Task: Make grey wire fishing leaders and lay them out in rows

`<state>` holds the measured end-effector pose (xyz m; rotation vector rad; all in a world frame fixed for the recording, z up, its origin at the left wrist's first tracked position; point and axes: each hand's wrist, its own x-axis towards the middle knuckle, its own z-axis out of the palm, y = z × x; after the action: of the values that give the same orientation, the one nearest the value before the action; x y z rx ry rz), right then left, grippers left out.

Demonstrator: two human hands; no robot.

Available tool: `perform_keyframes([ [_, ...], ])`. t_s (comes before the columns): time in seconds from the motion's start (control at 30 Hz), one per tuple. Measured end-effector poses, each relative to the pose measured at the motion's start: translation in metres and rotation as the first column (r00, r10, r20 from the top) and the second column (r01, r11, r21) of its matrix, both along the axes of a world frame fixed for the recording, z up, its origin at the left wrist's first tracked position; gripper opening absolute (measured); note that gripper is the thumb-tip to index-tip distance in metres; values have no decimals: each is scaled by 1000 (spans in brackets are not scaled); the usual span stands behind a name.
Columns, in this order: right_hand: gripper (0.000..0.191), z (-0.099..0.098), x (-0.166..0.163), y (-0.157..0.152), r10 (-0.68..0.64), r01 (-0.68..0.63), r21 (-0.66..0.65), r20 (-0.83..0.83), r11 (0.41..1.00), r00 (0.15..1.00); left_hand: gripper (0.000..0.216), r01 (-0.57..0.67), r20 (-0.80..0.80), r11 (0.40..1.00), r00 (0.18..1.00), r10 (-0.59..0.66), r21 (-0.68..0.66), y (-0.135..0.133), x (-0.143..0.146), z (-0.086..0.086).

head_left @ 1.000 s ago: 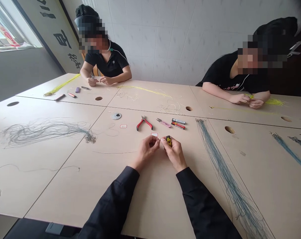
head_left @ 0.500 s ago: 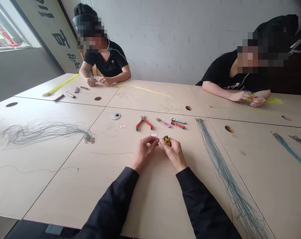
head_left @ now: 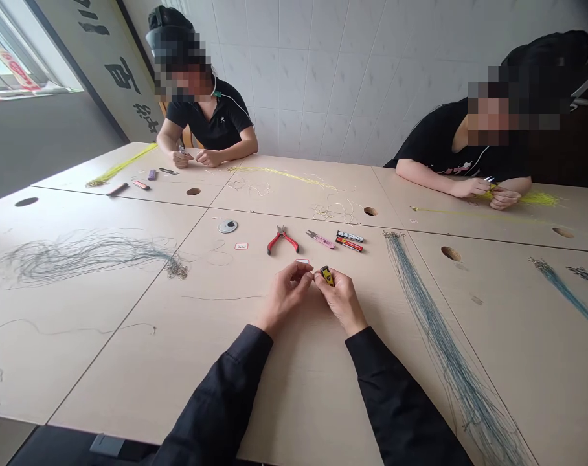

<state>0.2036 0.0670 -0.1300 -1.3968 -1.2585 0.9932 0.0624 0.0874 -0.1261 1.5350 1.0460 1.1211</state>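
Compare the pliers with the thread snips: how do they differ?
The pliers have red handles; the thread snips are pink-handled. The pliers' handles splay wide; the thread snips look slim. The pliers point up the picture; the thread snips slant toward upper left. Both lie on the table.

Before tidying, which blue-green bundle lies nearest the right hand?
The long bundle immediately right of the right hand; the left bundle and far-right bundles lie farther away.

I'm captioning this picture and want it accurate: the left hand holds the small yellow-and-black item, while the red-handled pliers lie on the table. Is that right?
Not quite: the right hand holds the small yellow-and-black item, not the left hand, as the head view shows. The red-handled pliers do lie on the table.
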Motion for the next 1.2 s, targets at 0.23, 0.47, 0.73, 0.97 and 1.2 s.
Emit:
perform_keyframes([
  [0.23,37,-2,0,0,42,-42,6,86,999,995,29,13,7,1000,1000,-13,-16,3,0,-4],
  [0.47,36,2,-1,0,19,-19,-8,62,1000,998,31,4,55,996,998,1,-87,4,1,-8],
  [0.73,35,3,0,-3,77,-77,-2,24,997,997,29,-19,144,994,989,34,-105,4,-1,3],
  [0.97,39,2,0,-3,74,-74,5,5,997,997,33,-54,128,988,989,73,-147,5,0,3],
  [1.2,37,-2,2,-2,77,-77,-25,-15,997,997,31,20,198,986,980,14,-166,5,0,-1],
])
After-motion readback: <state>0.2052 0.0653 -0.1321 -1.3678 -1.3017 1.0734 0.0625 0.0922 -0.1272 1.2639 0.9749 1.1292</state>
